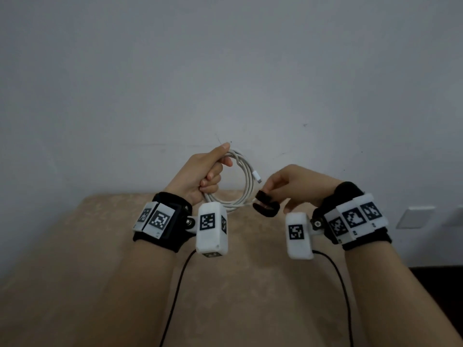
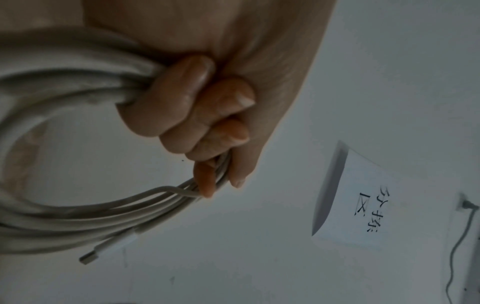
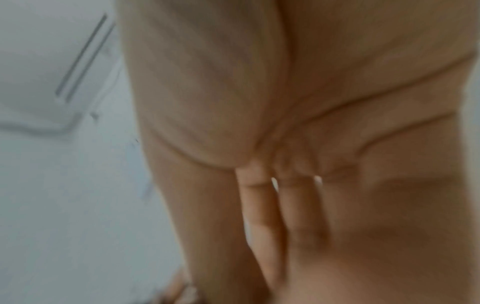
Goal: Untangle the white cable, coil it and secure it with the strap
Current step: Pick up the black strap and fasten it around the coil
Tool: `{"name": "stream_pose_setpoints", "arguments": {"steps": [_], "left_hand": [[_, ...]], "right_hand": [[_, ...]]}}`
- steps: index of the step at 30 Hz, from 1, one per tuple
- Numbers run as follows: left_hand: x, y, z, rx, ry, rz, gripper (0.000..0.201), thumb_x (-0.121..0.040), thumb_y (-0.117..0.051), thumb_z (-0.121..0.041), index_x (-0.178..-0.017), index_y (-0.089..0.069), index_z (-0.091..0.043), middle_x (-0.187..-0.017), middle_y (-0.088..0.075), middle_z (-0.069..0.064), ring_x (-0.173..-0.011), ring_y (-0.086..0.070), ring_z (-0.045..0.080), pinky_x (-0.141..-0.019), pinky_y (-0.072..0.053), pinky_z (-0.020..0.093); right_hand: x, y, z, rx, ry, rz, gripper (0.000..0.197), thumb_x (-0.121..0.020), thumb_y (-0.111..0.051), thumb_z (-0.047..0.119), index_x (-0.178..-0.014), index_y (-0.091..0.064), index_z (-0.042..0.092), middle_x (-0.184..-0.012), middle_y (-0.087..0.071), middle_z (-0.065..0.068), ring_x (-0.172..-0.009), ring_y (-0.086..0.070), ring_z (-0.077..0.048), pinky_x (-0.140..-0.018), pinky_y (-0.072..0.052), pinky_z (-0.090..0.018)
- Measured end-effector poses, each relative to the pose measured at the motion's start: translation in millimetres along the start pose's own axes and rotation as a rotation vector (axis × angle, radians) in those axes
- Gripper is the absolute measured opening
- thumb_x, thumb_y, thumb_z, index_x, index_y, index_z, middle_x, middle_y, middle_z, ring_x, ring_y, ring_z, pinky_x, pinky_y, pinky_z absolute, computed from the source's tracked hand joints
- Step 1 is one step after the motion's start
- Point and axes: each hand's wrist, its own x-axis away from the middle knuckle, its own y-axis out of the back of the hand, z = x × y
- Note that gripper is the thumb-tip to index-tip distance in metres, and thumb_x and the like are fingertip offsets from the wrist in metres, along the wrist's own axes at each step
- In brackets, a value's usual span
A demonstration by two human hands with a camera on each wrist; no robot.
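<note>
The white cable (image 1: 244, 181) is wound into a round coil held up in the air above the table. My left hand (image 1: 208, 171) grips the coil's left side, fingers curled round the strands; the left wrist view shows the same grip on the white cable (image 2: 85, 218). One plug end (image 1: 257, 177) sticks out at the coil's right. My right hand (image 1: 278, 190) pinches the black strap (image 1: 266, 207), which curls round the coil's lower right. The right wrist view shows only the blurred palm of my right hand (image 3: 298, 185); the strap is hidden there.
A beige table (image 1: 100, 246) lies below both hands, against a grey wall. Two black wires (image 1: 180, 276) run from the wrist cameras toward me. A white wall socket (image 1: 414, 216) sits at the right. A paper sign (image 2: 363, 203) hangs on the wall.
</note>
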Motion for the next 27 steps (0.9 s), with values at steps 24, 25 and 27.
{"name": "stream_pose_setpoints", "arguments": {"steps": [24, 25, 27], "left_hand": [[15, 28, -34, -0.002, -0.264, 0.015, 0.057, -0.098, -0.042, -0.046, -0.099, -0.069, 0.003, -0.036, -0.026, -0.003, -0.028, -0.017, 0.006, -0.034, -0.016, 0.014], [15, 27, -33, -0.023, -0.269, 0.019, 0.057, -0.098, -0.041, -0.046, -0.098, -0.069, 0.003, -0.036, -0.027, -0.003, -0.028, -0.017, 0.006, -0.034, -0.016, 0.014], [15, 24, -31, -0.063, -0.273, 0.031, 0.059, -0.098, -0.039, -0.047, -0.098, -0.07, 0.004, -0.035, -0.027, -0.003, -0.028, -0.018, 0.007, -0.034, -0.017, 0.013]], "right_hand": [[-40, -74, 74, -0.559, 0.277, -0.562, 0.026, -0.081, -0.067, 0.014, -0.057, -0.062, 0.006, -0.041, -0.046, 0.005, -0.034, -0.037, -0.006, -0.035, -0.029, -0.013], [-41, -74, 72, -0.555, 0.264, -0.573, 0.027, -0.081, -0.066, 0.013, -0.055, -0.061, 0.007, -0.043, -0.05, 0.002, -0.034, -0.039, -0.006, -0.035, -0.03, -0.014], [-42, -74, 70, -0.534, 0.243, -0.58, 0.029, -0.08, -0.065, 0.011, -0.052, -0.06, 0.008, -0.051, -0.055, -0.006, -0.033, -0.042, -0.007, -0.034, -0.031, -0.015]]}}
